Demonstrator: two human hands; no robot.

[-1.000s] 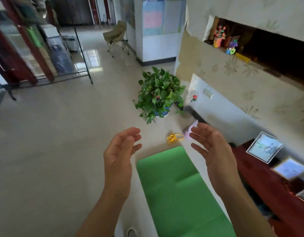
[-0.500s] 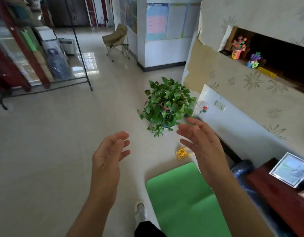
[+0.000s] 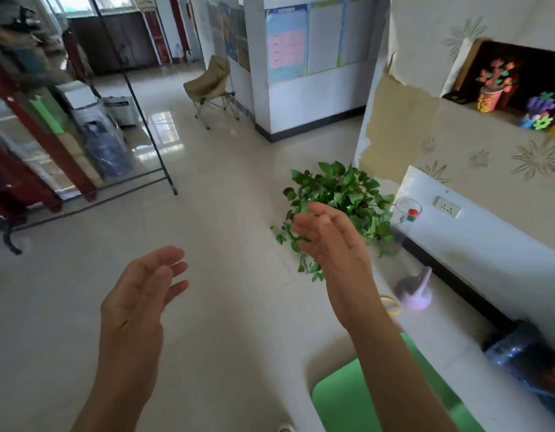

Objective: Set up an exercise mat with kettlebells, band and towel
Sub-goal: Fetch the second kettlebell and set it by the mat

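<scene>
While the left hand (image 3: 139,294) and the right hand (image 3: 329,244) hang in the middle of the frame, both are wide open and hold nothing. At lower right lies the green mat (image 3: 335,400). Above it sit the yellow band (image 3: 395,309), probably soft and light, and a pinkish kettlebell (image 3: 415,291), likely heavy: grab its top handle.

The mat (image 3: 338,403) lies on the floor at near right. Beyond its far end sits the band (image 3: 393,307), with a watering can (image 3: 415,291) just to its right. The potted plant (image 3: 341,194) stands farther back and a folding chair (image 3: 214,88) well behind.
</scene>
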